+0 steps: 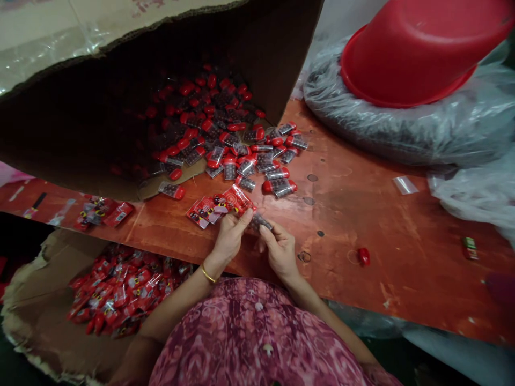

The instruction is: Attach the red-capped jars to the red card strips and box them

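Note:
My left hand point(229, 237), with a gold bangle at the wrist, is pinching a strip of red printed packets point(219, 209) on the table edge. My right hand point(279, 251) is shut on a small clear tube of dark candies point(260, 222), close to the packets. Just beyond my hands, several similar red-capped tubes point(249, 163) lie in a loose heap, spilling from a tipped cardboard box point(80, 126). Below the table edge, a torn cardboard box point(36, 300) at my left holds many red packets point(120, 292).
The worn orange-red tabletop point(354, 225) has a loose red cap point(364, 256) and a small clear sachet point(405, 185). Further packets point(104, 212) lie at the left. An upturned red plastic basin point(418, 48) rests on a bulging plastic bag point(402, 134) at the back right.

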The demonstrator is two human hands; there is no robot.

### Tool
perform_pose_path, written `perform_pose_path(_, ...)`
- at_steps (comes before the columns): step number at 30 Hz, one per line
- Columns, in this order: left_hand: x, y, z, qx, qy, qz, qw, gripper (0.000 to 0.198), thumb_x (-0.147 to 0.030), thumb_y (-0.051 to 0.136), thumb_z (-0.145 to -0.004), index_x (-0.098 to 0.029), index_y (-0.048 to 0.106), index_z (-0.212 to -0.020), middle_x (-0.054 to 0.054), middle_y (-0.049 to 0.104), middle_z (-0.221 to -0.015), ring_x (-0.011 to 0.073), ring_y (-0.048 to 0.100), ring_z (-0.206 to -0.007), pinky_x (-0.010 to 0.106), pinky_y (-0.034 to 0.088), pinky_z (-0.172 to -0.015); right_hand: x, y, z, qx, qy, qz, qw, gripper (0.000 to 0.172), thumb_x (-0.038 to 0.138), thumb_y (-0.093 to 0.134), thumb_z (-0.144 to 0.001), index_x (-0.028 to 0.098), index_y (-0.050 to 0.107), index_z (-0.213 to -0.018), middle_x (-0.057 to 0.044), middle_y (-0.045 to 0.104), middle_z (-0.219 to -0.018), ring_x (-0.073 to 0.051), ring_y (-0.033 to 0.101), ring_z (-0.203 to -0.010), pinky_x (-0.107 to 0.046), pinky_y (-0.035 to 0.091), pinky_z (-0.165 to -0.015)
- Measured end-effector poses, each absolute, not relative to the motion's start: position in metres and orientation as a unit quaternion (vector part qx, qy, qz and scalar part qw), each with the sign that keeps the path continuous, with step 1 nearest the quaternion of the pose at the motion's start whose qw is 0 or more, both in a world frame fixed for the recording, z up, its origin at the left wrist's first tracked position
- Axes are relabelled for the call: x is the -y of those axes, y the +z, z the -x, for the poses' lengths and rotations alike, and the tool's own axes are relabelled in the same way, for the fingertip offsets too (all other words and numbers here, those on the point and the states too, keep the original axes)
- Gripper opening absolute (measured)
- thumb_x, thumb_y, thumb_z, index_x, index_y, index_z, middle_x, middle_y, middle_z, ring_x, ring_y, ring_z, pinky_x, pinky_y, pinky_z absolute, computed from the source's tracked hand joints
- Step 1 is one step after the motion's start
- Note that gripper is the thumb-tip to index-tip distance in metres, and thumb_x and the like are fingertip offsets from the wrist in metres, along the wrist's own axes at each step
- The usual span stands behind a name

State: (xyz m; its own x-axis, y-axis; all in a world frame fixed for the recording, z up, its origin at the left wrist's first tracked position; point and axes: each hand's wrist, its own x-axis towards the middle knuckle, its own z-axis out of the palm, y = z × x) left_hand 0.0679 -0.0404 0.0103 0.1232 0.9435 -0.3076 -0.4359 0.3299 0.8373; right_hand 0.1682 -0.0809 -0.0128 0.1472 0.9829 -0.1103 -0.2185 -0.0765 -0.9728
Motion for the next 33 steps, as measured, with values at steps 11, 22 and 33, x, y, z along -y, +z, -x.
perform_pose_path(11,0.043,0.009,-0.075,-0.434,0.491,-0.331,0.679,0.035,-0.049,0.071,-0.066,-0.015,0.067,-0.075,0.002,0.067,-0.066,0.0089,0.053,-0.051,0.020,0.042,-0.050,0.080,-0.015,-0.170,0.341,0.550,0.487,0.587,0.029,0.043,0.062,-0.077,0.018,0.064,-0.092,0.007,0.053,-0.051,-0.005,0.042,-0.033,-0.019,0.040,-0.037)
perform_pose_path(22,0.041,0.016,-0.080,-0.458,0.525,-0.279,0.661,0.034,-0.043,0.079,-0.056,-0.014,0.064,-0.068,0.000,0.064,-0.063,0.0088,0.055,-0.056,0.020,0.045,-0.055,0.080,-0.011,-0.169,0.377,0.445,0.556,0.593,0.027,0.042,0.063,-0.076,0.019,0.066,-0.089,0.002,0.060,-0.060,-0.009,0.050,-0.046,-0.021,0.045,-0.045)
perform_pose_path(33,0.047,0.016,-0.081,-0.476,0.495,-0.334,0.646,0.036,-0.049,0.072,-0.065,-0.014,0.061,-0.064,-0.002,0.058,-0.054,0.0067,0.047,-0.044,0.019,0.038,-0.043,0.081,-0.010,-0.169,0.405,0.420,0.554,0.594,0.026,0.043,0.060,-0.078,0.019,0.065,-0.087,0.000,0.065,-0.069,-0.012,0.059,-0.058,-0.024,0.050,-0.055)
